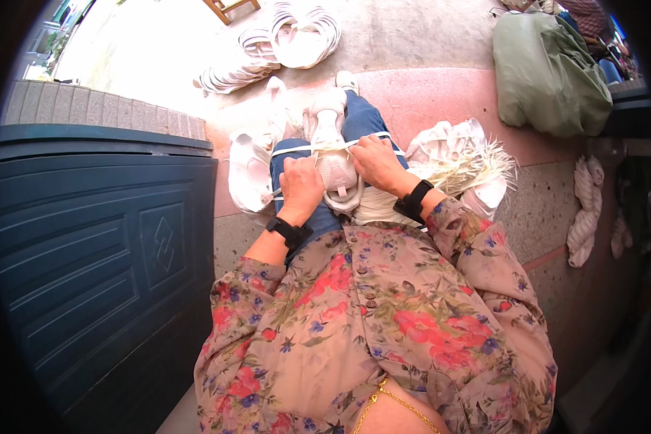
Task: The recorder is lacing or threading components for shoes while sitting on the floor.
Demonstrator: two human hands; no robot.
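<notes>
Between my knees lies a pale pinkish-white sneaker [335, 173], with another pale shoe part [327, 116] just beyond it. A thin white cord [291, 150] crosses over the sneaker and stretches out to both sides. My left hand [301, 189] is closed beside the sneaker's left edge, its fingers curled at the cord. At the right edge my right hand [377, 165] pinches the cord, a little farther from my body. What the left fingertips grip is partly hidden. Both wrists wear black bands.
White shoes [247, 173] lie left of my legs. On the right sits a pile of pale cords [477, 168] with white shoes. Striped white bundles [305, 36] rest on the floor ahead. A green sack [550, 76] stands far right; a dark blue door [101, 267] is at left.
</notes>
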